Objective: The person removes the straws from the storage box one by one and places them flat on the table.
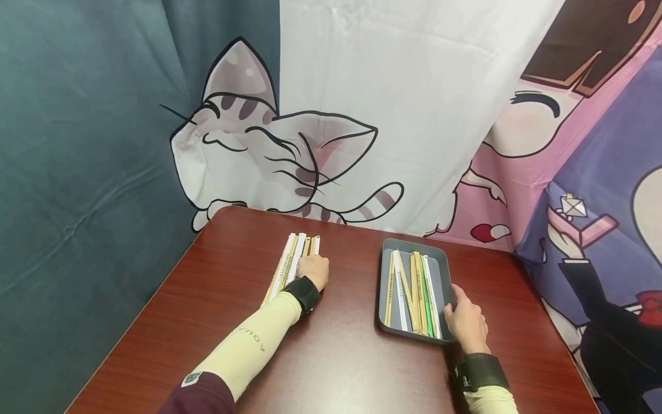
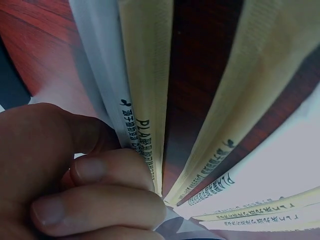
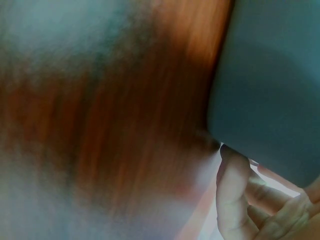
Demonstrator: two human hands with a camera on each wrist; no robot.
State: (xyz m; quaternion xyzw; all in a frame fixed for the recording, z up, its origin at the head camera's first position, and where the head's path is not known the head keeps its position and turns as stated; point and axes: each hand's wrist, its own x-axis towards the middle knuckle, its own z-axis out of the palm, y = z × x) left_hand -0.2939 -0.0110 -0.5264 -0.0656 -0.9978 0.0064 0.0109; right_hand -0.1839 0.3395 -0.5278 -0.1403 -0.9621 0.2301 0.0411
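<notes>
Slim printed packets (image 1: 281,267) lie on the counter (image 1: 351,356), long axes running away from the person, far ends leaning right; the left grip (image 1: 314,271) and wristband (image 1: 303,292) partly cover them. Its fingers curl against them; I cannot tell whether any is pinched. The right grip (image 1: 468,325) grasps the rim of the grey tray (image 1: 437,273), where other packets (image 1: 416,293) lie roughly lengthwise; the right wrist view cuts the tray off and blurs the counter

The reddish-brown, wood-grained surface (image 1: 351,322) carries a pale sheen of light (image 1: 357,374) on its near part. Behind the surface hangs white cloth (image 1: 424,75) printed with a smiling striped cat (image 1: 233,158); to its left, teal cloth (image 1: 83,149); to its right, violet cloth (image 1: 615,155) with cartoon figures.
</notes>
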